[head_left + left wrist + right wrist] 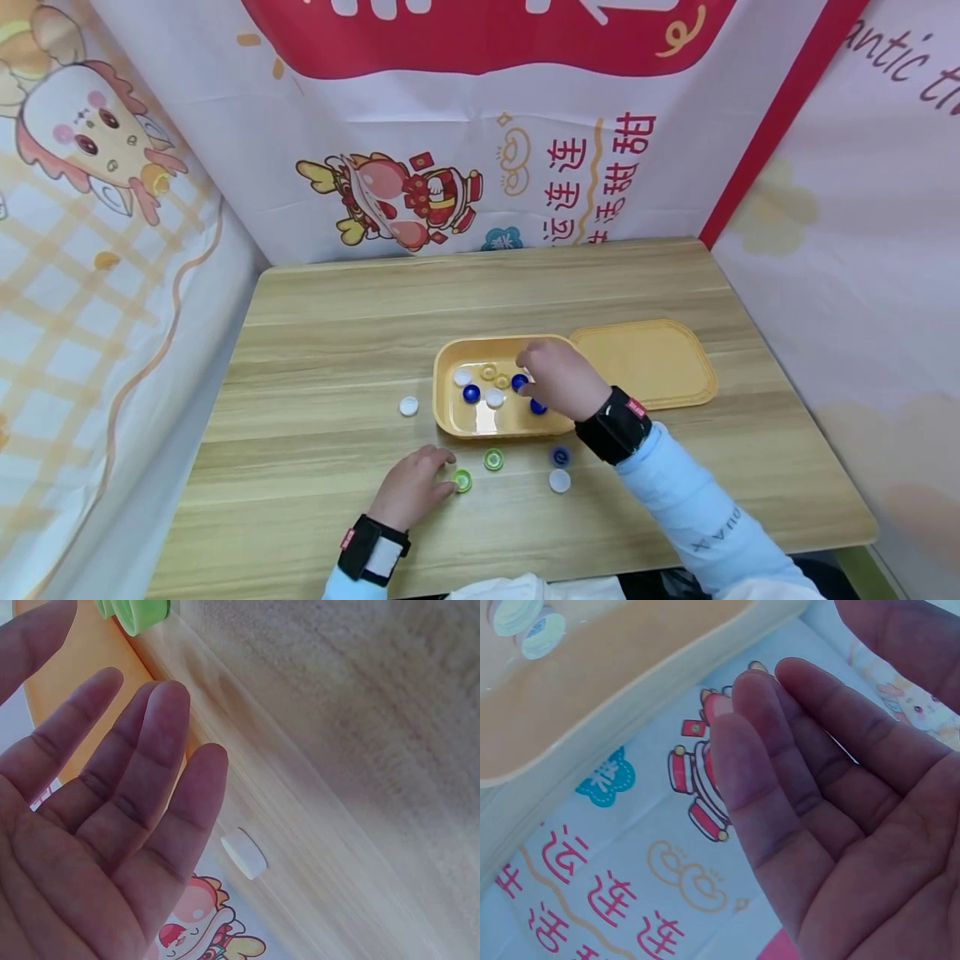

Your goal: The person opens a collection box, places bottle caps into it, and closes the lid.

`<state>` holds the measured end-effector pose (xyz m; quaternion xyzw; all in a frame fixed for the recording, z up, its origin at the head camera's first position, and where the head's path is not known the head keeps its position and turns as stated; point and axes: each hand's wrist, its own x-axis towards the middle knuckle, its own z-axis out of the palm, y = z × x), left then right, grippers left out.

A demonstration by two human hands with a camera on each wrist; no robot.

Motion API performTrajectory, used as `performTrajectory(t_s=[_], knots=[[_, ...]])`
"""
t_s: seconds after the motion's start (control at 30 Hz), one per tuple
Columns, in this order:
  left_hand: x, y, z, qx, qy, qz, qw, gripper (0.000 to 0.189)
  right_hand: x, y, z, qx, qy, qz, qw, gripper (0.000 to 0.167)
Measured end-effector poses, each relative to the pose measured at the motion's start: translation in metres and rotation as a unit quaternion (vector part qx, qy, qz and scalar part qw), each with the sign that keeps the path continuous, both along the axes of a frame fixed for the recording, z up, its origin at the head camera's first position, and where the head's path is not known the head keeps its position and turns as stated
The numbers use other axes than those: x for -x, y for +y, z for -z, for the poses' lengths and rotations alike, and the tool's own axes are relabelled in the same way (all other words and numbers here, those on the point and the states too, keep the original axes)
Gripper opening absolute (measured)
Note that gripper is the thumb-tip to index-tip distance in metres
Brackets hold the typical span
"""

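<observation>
My left hand (411, 487) hovers over the near side of the table, thumb and fingers apart and relaxed. Just by its fingertips lies a green bottle cap (462, 481), and a second green cap (493, 459) is a little farther right. The left wrist view shows nothing between these fingers (169, 712). Above the right part of a yellow tray (450, 423) is my right hand (562, 379), its fingers loosely bent and holding nothing visible. A blue cap (519, 382) sits close to its fingertips. Inside the tray are several white, blue and yellow caps; the hand hides part of it.
A flat yellow lid (648, 362) lies against the tray's right side. On the table are a white cap (408, 406) left of the tray, and a blue cap (560, 456) and a white cap (559, 480) in front. Printed cloth walls (450, 108) stand behind and beside the table.
</observation>
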<state>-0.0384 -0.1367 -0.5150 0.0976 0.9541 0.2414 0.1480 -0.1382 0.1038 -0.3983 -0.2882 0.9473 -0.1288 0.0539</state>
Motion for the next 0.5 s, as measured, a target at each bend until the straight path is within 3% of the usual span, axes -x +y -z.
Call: performTrajectory(t_s=[0.23,0.5], knots=[[0.000,0.004,0.002,-0.001,0.004,0.005,1.0000,0.034,-0.019,0.008,-0.004,0.039,0.005,0.001,0.9992,0.027],[0.002,0.008,0.004,-0.002,0.000,0.004,1.0000,0.035,-0.041,0.018,-0.004,0.037,0.004,0.012,0.9992,0.031]])
